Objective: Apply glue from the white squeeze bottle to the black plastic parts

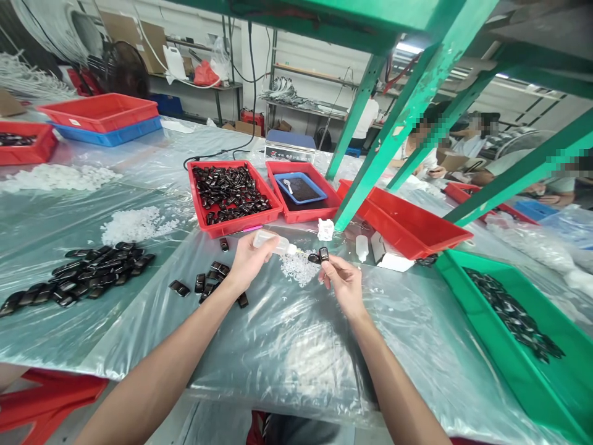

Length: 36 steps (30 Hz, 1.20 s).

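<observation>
Mid-frame, the left hand [249,259] wraps a bottle [281,246] in its grip; the right hand [343,282] pinches a black piece [323,254].

Six red trays [299,215] show in all: the heaped tray [227,228], three to its right and two to its left. To the right of the heaped tray there are one green tray [528,296] and one spoon [288,185], with at least two blue trays [111,137], one on either side. Around it lie three piles of white bits [139,224], two left and one front right; two small bottles [362,248] are front right, roughly ten loose black pieces [180,288] in front.
</observation>
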Each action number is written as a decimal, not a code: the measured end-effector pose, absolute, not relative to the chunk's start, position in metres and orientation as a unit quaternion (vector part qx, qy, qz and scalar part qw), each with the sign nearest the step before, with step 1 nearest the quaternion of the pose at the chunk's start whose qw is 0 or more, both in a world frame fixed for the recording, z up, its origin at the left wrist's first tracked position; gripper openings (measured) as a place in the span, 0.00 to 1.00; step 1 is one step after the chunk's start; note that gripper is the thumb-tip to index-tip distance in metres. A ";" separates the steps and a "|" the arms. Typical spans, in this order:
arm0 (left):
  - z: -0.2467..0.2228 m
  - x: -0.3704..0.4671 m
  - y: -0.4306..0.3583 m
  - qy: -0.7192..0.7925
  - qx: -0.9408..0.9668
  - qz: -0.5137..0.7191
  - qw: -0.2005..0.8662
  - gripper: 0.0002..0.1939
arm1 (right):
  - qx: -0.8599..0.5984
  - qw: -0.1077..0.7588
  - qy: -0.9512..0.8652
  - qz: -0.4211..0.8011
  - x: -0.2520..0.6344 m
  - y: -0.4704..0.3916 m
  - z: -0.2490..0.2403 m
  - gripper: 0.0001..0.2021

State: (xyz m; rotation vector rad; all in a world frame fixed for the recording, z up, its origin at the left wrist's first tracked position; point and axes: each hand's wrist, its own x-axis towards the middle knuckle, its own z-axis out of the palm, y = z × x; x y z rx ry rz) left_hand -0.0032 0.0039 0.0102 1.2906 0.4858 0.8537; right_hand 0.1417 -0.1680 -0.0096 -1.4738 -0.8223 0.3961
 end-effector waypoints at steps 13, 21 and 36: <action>0.011 -0.005 0.006 0.192 0.590 0.385 0.683 0.13 | -0.679 0.590 -0.413 0.143 0.137 -0.166 -0.020 0.17; 0.014 -0.008 0.009 0.183 0.649 0.369 0.639 0.13 | -0.679 0.568 -0.450 0.120 0.138 -0.168 -0.019 0.15; 0.013 -0.012 0.019 0.139 0.718 0.315 0.605 0.09 | -0.689 0.518 -0.495 0.112 0.133 -0.169 -0.018 0.12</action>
